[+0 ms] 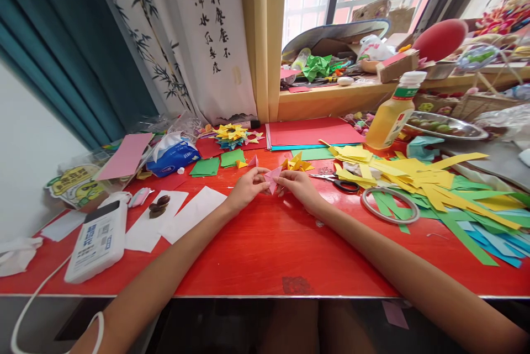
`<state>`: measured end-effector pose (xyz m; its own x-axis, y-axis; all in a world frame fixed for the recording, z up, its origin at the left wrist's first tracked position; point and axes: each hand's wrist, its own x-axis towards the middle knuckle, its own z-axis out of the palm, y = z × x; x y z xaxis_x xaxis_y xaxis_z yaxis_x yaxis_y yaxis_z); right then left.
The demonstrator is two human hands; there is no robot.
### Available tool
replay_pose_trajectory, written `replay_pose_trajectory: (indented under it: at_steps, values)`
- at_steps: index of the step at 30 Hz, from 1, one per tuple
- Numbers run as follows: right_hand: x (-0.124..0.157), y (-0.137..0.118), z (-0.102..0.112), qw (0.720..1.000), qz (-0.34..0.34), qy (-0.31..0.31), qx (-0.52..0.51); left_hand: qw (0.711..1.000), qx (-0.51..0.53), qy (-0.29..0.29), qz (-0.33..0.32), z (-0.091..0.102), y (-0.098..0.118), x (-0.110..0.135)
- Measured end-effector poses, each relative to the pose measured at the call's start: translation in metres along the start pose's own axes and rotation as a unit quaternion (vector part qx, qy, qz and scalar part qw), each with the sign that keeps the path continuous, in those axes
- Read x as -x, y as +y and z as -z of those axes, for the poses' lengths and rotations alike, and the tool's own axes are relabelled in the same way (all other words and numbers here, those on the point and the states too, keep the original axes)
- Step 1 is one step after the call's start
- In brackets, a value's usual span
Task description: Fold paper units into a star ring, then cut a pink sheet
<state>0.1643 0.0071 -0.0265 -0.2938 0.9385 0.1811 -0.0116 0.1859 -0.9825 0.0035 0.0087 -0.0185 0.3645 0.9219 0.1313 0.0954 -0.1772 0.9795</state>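
Observation:
Between my two hands, over the middle of the red table, is a small piece of folded pink paper. My left hand pinches its left side, and my right hand grips the right side with thumb and fingers. Just behind the hands lie yellow folded paper pieces and another pink folded piece. Farther back stands a ring of yellow and blue folded paper. Green paper squares rest to the left of it, nearer me.
Black-handled scissors, a roll of tape and yellow paper strips lie to the right. A juice bottle stands behind them. On the left are a white power bank with a cable, white paper and a blue tissue pack.

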Motion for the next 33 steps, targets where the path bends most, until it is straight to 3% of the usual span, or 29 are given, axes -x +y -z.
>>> replay_pose_trajectory:
  at_steps: [7,12,16,24,29,33]
  values:
    - [0.001,-0.001,0.001,1.0,-0.001,-0.006,-0.005,1.0,-0.03,-0.01,-0.004,-0.001,0.004,0.003]
    - [0.0,-0.002,0.001,0.999,-0.025,-0.022,-0.015,0.978,-0.178,0.031,-0.102,0.002,0.013,0.007]
    - [0.0,-0.003,0.0,0.998,-0.028,-0.039,-0.031,0.957,-0.243,-0.01,-0.157,0.005,0.016,0.007]
    - [0.004,-0.006,0.0,0.992,-0.023,-0.045,-0.115,0.951,-0.246,-0.026,-0.185,0.006,0.013,0.005]
    - [0.006,-0.006,-0.002,0.991,-0.009,-0.066,-0.117,0.952,-0.247,-0.003,-0.181,0.005,0.012,0.005]
    - [0.008,-0.008,-0.003,0.99,-0.015,-0.063,-0.126,0.934,-0.285,0.017,-0.216,0.006,0.009,0.005]
